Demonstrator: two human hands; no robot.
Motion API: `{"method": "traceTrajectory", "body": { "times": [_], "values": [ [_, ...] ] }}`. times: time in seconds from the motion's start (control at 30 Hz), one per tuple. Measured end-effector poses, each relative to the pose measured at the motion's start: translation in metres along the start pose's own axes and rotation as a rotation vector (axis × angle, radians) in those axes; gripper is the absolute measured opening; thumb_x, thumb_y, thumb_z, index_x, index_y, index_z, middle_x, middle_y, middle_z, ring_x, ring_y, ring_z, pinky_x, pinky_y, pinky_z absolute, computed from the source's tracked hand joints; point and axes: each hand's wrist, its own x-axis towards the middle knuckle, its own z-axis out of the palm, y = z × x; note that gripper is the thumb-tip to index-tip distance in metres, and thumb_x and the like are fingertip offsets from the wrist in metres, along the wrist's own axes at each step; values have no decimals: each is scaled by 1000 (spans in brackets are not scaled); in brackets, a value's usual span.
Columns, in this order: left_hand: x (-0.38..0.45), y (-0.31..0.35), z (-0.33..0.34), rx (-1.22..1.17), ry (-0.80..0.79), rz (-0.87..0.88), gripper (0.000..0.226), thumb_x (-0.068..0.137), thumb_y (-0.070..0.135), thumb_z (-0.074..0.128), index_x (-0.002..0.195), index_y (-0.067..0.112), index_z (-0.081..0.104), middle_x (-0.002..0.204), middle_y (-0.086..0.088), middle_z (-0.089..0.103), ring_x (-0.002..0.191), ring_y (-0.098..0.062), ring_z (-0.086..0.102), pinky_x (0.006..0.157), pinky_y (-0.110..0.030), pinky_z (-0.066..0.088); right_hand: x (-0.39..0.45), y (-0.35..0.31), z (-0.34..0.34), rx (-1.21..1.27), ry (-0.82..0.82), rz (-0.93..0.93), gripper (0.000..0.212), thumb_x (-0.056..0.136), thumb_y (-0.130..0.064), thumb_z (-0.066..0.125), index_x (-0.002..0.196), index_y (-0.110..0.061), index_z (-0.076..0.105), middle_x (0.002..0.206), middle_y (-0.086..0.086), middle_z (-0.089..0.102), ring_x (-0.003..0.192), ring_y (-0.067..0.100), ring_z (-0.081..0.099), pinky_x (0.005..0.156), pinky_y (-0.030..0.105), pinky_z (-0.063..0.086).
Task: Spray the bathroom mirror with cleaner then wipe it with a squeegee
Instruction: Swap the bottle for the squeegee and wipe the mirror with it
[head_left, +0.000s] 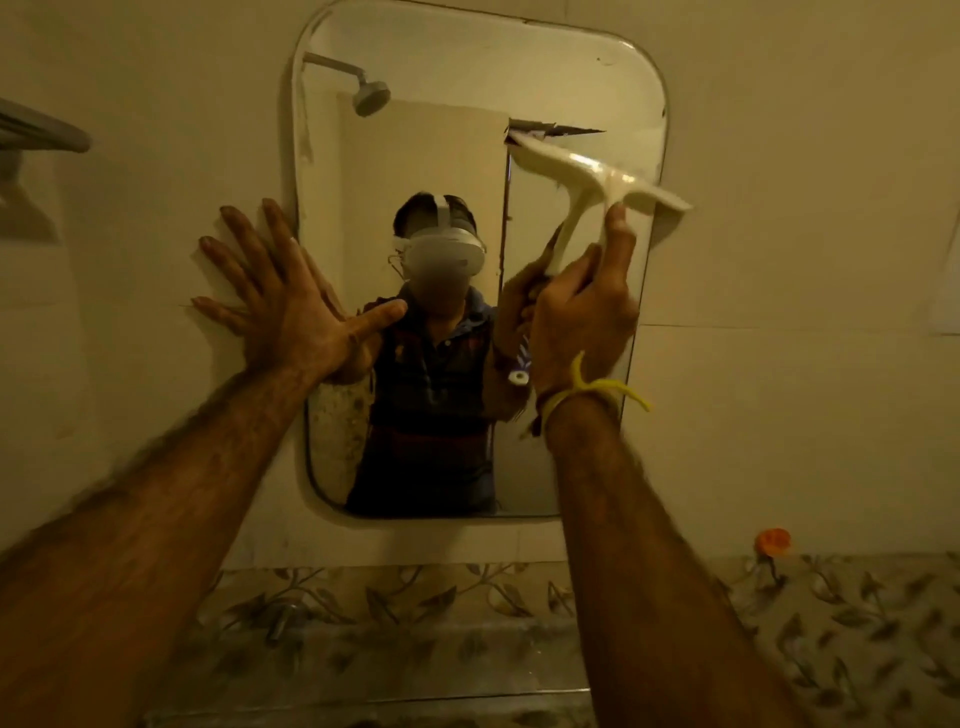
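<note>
Head | right hand (576, 317) fingers grip squeegee (597, 182) handle | blade above, on mirror (441, 156)

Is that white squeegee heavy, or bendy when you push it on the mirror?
Probably light: the right hand holds the squeegee up alone by its thin handle. It looks like stiff plastic, so the handle likely won't flop. Whether its edge bends against the mirror is too blurred to tell.

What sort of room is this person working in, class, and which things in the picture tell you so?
Most likely a bathroom. A wall mirror reflects a shower head, the walls are tiled with a leaf-pattern border, and the right hand holds a squeegee.
</note>
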Motion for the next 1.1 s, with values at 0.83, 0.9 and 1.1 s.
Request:
{"method": "traceTrajectory", "body": {
  "times": [0.83, 0.9, 1.1],
  "values": [
    [2, -8, -6, 13, -191, 74, 148, 49, 107, 37, 155, 22, -24, 164, -15, -24, 149, -44, -21, 106, -77, -10, -96, 2, -1, -56, 5, 171, 46, 102, -33, 31, 148, -31, 30, 74, 3, 60, 60, 15, 60, 51, 33, 57],
    [3, -8, -8, 19, -204, 82, 147, 50, 106, 35, 155, 21, -23, 163, -15, -24, 148, -44, -22, 106, -76, -11, -99, 1, 3, -34, -20, 152, 45, 102, -34, 29, 147, -34, 27, 76, 3, 62, 62, 14, 62, 52, 33, 58],
    [1, -9, -11, 9, -238, 92, 143, 50, 108, 19, 155, 20, -23, 163, -16, -25, 148, -44, -22, 106, -77, -11, -72, -11, 16, -38, 36, 232, 45, 103, -34, 26, 148, -26, 31, 72, 3, 59, 55, 12, 60, 44, 20, 51]
  ]
}}
